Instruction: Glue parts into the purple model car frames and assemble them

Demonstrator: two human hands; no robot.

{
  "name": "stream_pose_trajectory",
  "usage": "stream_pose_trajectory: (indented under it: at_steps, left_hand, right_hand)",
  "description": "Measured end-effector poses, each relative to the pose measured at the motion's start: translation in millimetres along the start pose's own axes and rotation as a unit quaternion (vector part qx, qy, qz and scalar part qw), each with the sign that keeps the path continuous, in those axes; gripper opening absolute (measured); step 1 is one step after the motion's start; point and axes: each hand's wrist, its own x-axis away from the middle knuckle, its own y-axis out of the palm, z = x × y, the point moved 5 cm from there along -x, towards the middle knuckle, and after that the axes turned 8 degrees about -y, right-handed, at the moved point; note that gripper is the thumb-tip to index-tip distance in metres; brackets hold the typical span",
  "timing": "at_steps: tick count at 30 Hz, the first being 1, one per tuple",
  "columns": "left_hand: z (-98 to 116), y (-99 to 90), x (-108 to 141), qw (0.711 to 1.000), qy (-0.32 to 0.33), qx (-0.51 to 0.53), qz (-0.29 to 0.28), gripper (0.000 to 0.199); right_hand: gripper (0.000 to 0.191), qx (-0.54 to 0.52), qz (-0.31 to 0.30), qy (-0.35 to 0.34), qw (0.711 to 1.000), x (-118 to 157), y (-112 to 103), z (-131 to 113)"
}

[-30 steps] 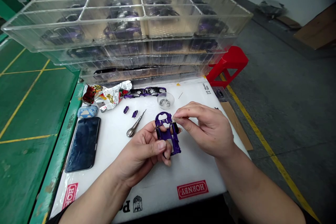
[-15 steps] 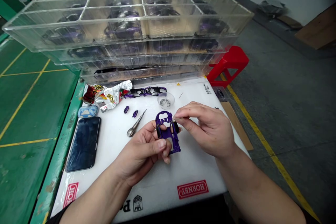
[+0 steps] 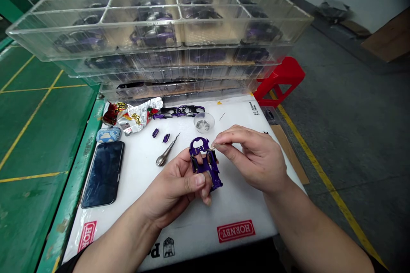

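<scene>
My left hand [image 3: 179, 183] grips a purple model car body [image 3: 213, 172], thumb on top and fingers through and beneath its open frame. The body is tilted, its rounded end pointing away from me. At its upper right edge, my right hand [image 3: 253, 153] pinches thumb and forefinger together beside the body; whatever is between the fingertips is too small to make out. A metal-handled screwdriver or awl [image 3: 166, 152] lies to the left, with two small purple parts [image 3: 155, 132] just beyond it. Farther back sits a shallow clear dish [image 3: 205, 123] of tiny metallic pieces.
Stacked clear compartment trays [image 3: 179, 34] holding purple car bodies rise behind the white work surface [image 3: 134, 226]. More purple-and-black bodies [image 3: 179, 111] lie before them. A phone [image 3: 103, 174], a blue packet [image 3: 109, 135] and a crumpled wrapper [image 3: 136, 117] line the left; a red stool [image 3: 282, 81] stands right.
The purple car body has tilted slightly in my left hand, its near end shifting down and right. My right fingertips stay at its upper right edge. The view has shifted slightly.
</scene>
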Motion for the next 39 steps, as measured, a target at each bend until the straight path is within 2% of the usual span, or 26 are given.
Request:
stream_pose_trajectory:
  at_steps: [35, 39]
  left_hand:
    - [-1.3, -2.6, 0.1, 0.999, -0.003, -0.014, 0.028, 0.039]
    - [-0.2, -5.5, -0.9, 0.998, 0.017, -0.028, 0.05, 0.041]
  right_hand:
    - [0.022, 0.002, 0.004, 0.017, 1.0, 2.4, -1.0, 0.9]
    - [0.02, 0.025, 0.011, 0.021, 0.999, 2.8, -1.9, -0.1]
